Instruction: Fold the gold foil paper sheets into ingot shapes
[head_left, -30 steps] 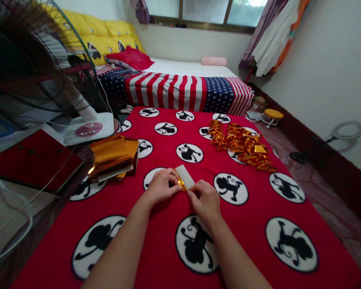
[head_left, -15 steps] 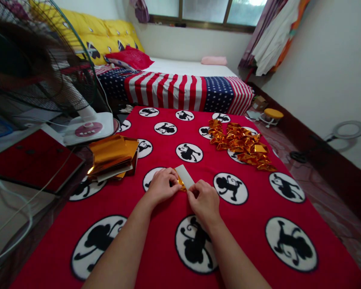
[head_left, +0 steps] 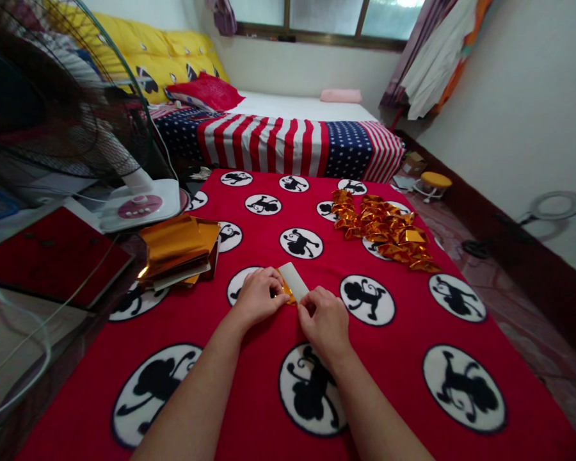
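A partly folded sheet of gold foil paper (head_left: 294,282) lies on the red monkey-print cloth (head_left: 249,390), its pale backing facing up and a gold flap showing at its near left edge. My left hand (head_left: 262,294) is closed on the left side of the sheet, thumb and fingertips at the gold flap. At the near right corner, my right hand (head_left: 325,320) pinches the paper between thumb and forefinger. Fingers partly cover both ends. Left of my hands sits a stack of gold foil sheets (head_left: 175,250). Several folded gold foil pieces (head_left: 384,227) lie grouped at the far right.
An electric fan (head_left: 141,202) stands at the left behind the stack, beside a dark red board (head_left: 52,256) and loose cables. A bed with a flag-patterned cover (head_left: 278,141) is beyond the far edge. A yellow-topped stool (head_left: 436,181) stands on the floor at right.
The hands and the foil paper hold almost the same position. The camera view has shifted very slightly, and the fan's blurred head looks different.
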`<action>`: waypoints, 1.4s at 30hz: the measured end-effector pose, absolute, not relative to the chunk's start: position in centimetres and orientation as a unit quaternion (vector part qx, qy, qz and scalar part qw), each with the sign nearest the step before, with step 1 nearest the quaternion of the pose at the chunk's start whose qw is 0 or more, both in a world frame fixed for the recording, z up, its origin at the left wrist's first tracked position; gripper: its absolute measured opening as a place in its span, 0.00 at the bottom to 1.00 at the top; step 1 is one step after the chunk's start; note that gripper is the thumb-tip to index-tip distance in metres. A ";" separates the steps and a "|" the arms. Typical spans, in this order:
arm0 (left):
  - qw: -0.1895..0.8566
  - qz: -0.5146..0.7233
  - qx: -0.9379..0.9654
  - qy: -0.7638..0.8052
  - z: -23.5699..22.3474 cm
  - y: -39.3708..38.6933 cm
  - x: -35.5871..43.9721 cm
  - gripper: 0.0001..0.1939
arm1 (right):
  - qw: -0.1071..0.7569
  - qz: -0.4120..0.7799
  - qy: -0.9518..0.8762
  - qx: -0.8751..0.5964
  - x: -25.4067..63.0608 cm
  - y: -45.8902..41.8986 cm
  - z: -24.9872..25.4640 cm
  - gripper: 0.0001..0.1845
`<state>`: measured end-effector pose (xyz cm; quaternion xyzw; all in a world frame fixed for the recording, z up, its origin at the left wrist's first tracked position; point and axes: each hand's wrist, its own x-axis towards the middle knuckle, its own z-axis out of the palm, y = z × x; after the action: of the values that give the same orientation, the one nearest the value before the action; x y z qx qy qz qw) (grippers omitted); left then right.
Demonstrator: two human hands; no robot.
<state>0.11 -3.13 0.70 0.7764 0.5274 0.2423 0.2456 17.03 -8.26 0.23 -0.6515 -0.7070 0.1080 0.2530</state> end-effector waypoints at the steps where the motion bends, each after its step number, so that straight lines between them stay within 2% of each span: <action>1: 0.246 0.241 0.776 0.528 0.8 -3.1 0.1 0.07 | 0.251 0.107 -0.710 -0.649 17.0 -8.3 0.2 0.05; 42: 0.266 0.247 0.780 0.510 0.5 -2.8 -0.3 0.06 | 0.277 0.132 -0.688 -0.657 16.7 -8.3 0.3 0.07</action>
<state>-0.28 -2.79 0.51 0.7799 0.5098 0.2474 0.2659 16.75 -8.28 0.30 -0.6573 -0.6883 0.1323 0.2769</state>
